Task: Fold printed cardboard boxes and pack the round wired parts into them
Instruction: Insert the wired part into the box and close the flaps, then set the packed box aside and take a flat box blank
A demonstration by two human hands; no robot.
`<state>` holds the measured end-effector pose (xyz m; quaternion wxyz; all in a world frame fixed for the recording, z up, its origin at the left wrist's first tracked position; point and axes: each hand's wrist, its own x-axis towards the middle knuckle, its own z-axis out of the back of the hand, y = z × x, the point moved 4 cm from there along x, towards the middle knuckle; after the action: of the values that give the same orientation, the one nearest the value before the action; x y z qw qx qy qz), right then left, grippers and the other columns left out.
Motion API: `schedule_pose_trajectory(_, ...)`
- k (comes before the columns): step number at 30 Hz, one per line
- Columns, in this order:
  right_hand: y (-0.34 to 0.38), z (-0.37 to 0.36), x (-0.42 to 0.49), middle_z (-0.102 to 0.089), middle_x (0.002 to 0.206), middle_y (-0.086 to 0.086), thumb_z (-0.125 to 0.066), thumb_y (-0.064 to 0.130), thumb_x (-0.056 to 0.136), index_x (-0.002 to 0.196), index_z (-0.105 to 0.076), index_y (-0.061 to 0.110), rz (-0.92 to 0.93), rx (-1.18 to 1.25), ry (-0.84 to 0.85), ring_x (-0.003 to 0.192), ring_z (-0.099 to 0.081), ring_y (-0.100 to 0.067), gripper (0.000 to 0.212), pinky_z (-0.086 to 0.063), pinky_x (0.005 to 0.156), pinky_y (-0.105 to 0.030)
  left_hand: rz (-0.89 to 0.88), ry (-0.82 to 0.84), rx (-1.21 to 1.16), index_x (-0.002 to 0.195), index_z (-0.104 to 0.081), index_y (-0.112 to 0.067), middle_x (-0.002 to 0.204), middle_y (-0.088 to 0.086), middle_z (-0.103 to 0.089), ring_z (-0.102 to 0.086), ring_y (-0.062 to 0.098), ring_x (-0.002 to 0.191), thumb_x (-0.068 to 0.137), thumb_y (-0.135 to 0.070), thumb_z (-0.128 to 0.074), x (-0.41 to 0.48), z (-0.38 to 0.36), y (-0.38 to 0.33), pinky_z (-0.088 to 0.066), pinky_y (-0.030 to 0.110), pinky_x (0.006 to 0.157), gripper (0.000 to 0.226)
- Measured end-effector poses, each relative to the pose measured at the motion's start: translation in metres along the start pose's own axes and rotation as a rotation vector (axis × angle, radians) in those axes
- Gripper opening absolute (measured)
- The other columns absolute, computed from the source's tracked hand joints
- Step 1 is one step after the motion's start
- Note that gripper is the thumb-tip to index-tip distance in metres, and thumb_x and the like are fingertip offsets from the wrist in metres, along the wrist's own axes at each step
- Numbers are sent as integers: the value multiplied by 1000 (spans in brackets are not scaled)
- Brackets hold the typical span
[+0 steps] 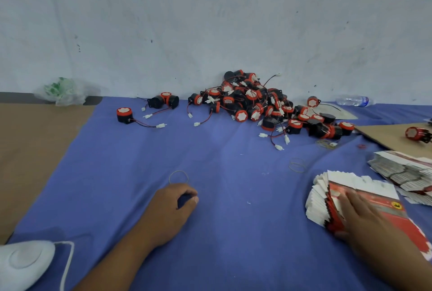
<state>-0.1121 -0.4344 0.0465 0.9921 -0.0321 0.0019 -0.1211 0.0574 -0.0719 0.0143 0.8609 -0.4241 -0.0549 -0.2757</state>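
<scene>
Nearest, at the near left corner of the blue cloth (222, 232), sits a white rounded device (23, 262) with a cord. The left hand (177, 199) rests knuckles-up mid-cloth with the forearm stretched along it, fingers curled round a dark blue lump (184, 199) I cannot identify. A rubber band (178, 177) lies just beyond it. The right hand (364, 216) lies palm-down, fingers straight and slightly spread, pressing a fanned stack of flat printed boxes (364, 184) by the right edge. The round wired parts (257, 103) are heaped at the far edge against the wall, with a few strays (125, 115) to the left.
</scene>
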Motion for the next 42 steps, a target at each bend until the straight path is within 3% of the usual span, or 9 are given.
schedule_pose_trajectory(5, 30, 20, -6, -29, 163, 0, -50, 30, 101, 152, -33, 21, -201, -26, -182, 147, -34, -19, 55, -41, 107, -33, -1, -15, -4, 86, -64, -39, 95, -33, -63, -60, -5, 91, 92, -25, -66, 1, 0, 3, -42, 6, 77, 15)
schedule_pose_trajectory(8, 15, 23, -11, -69, 122, -18, -77, -6, 76, 112, -75, 4, -305, 205, -374, 107, -66, -45, 37, -52, 90, -55, -7, -16, 0, 87, -66, -36, 95, -31, -63, -61, -4, 90, 92, -25, -66, 1, 0, 3, -44, 8, 76, 12)
schedule_pose_trajectory(14, 10, 39, -8, -76, 102, -7, -73, 10, 87, 98, -80, 13, -284, 442, -469, 96, -68, -33, 13, -46, 85, -39, -16, -26, 21, 86, -66, -37, 94, -29, -65, -61, -1, 90, 92, -25, -66, 1, 0, 3, -44, 10, 75, 13)
schedule_pose_trajectory(21, 30, 75, -3, -73, 80, -11, -49, 21, 90, 80, -75, 9, -96, 259, -979, 73, -66, -37, 30, -49, 69, -40, -30, -64, 26, 85, -67, -36, 91, -26, -67, -63, 0, 87, 90, -22, -69, 2, 1, 1, -45, 13, 74, 15)
schedule_pose_trajectory(28, 102, 60, 24, -65, 79, 10, -69, 25, 66, 79, -70, 30, 322, -92, -348, 79, -66, -18, 14, -50, 82, -27, -161, -108, 20, 104, -69, -27, 101, -22, -68, -59, -10, 98, 88, -22, -72, -2, 2, -19, -46, 16, 89, 17)
schedule_pose_trajectory(32, 166, 51, 6, -65, 69, 2, -58, 12, 79, 66, -69, 21, 596, 134, -728, 62, -62, -21, 19, -51, 58, -28, -420, -34, 121, 130, -56, -22, 131, -25, -54, -49, -11, 120, 89, -52, -55, -16, -27, -66, -33, 12, 107, 51)
schedule_pose_trajectory(35, 183, 39, -6, -65, 74, 2, -57, 12, 94, 70, -69, 20, 667, 185, -898, 64, -59, -19, 28, -51, 61, -29, -551, -59, -3, 133, -40, 13, 123, -43, -40, -41, -17, 107, 102, -48, -2, -33, -64, -81, -38, 42, 110, 79)
schedule_pose_trajectory(38, 188, 35, -7, -68, 84, 6, -62, 22, 96, 74, -70, 22, 693, 237, -891, 72, -61, -14, 23, -53, 68, -27, -572, -74, 145, 125, -62, -19, 124, -14, -63, -60, 2, 112, 107, -41, -16, -22, -43, -72, -53, 31, 91, 54)
schedule_pose_trajectory(42, 174, 36, 4, -69, 117, 9, -58, 68, 79, 110, -73, 28, 504, 368, -662, 103, -67, -11, 53, -54, 90, -28, -552, -293, 105, 107, -75, -8, 121, 1, -69, -66, 17, 112, 101, -21, -41, -17, -19, -65, -56, 37, 83, 36)
